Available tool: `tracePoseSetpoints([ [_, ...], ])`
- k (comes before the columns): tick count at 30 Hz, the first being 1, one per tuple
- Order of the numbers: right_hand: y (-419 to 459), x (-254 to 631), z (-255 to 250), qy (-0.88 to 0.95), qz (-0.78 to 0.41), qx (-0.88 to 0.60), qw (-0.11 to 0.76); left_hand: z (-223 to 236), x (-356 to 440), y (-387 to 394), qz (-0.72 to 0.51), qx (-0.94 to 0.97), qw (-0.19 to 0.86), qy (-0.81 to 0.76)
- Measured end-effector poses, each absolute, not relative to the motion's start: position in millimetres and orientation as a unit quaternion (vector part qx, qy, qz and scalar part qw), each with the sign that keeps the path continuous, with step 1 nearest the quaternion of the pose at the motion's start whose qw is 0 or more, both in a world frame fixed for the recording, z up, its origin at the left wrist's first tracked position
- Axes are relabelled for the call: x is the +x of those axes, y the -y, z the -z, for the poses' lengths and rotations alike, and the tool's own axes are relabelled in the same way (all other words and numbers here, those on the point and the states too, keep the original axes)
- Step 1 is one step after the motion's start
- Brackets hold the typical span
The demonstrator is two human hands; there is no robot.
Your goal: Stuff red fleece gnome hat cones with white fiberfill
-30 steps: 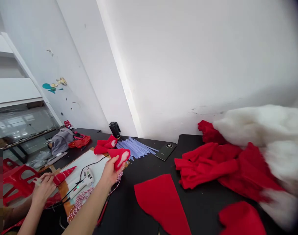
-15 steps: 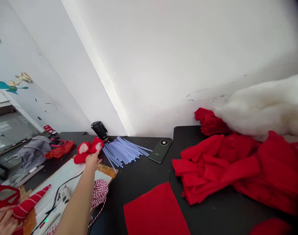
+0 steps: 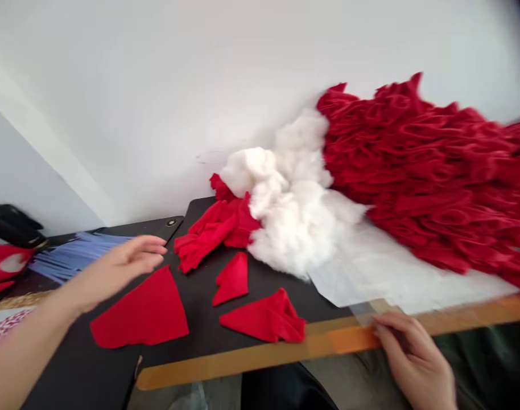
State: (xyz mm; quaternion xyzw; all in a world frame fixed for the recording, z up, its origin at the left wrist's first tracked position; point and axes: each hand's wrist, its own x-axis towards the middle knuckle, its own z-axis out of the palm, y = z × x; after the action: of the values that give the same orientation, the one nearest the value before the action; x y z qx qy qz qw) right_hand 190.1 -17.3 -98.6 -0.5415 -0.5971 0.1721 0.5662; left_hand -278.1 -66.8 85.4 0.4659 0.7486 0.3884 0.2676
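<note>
My left hand is above the dark table with its fingers stretched out, holding nothing. Just below it lies a flat red fabric piece with a tapered shape. At the table's front edge, my right hand has thumb and forefinger pinched together beside a see-through strip. Whether the strip is in those fingers I cannot tell. Between the hands lie a small folded red fabric piece and a crumpled, pointed red fabric piece.
White stuffing is heaped against a tall pile of red fabric pieces. Bunched red cloth lies left of it. Pale blue sticks, a phone and a black object are toward the left. Tan tape lines the front edge.
The view has swung right. My left hand has let go of the red striped cone; my right hand has left the red piece with white ovals and moved to the table's front edge.
</note>
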Motion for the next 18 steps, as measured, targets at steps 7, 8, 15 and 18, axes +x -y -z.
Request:
tracePoseSetpoints([
  [7, 19, 192, 92, 0.7, -0.218, -0.447, 0.513, -15, -130, 48, -0.242, 0.638, 0.235, -0.693],
  [8, 20, 193, 89, 0.705, -0.23, -0.441, 0.506, -6, -116, 48, -0.219, 0.663, 0.207, -0.685],
  [15, 21, 192, 79, 0.706, -0.316, -0.402, 0.489, 48, -51, 46, -0.232, 0.646, -0.003, -0.727],
  [18, 22, 166, 75, 0.688, -0.405, -0.37, 0.475, 51, -36, 51, -0.26, 0.642, -0.03, -0.721],
])
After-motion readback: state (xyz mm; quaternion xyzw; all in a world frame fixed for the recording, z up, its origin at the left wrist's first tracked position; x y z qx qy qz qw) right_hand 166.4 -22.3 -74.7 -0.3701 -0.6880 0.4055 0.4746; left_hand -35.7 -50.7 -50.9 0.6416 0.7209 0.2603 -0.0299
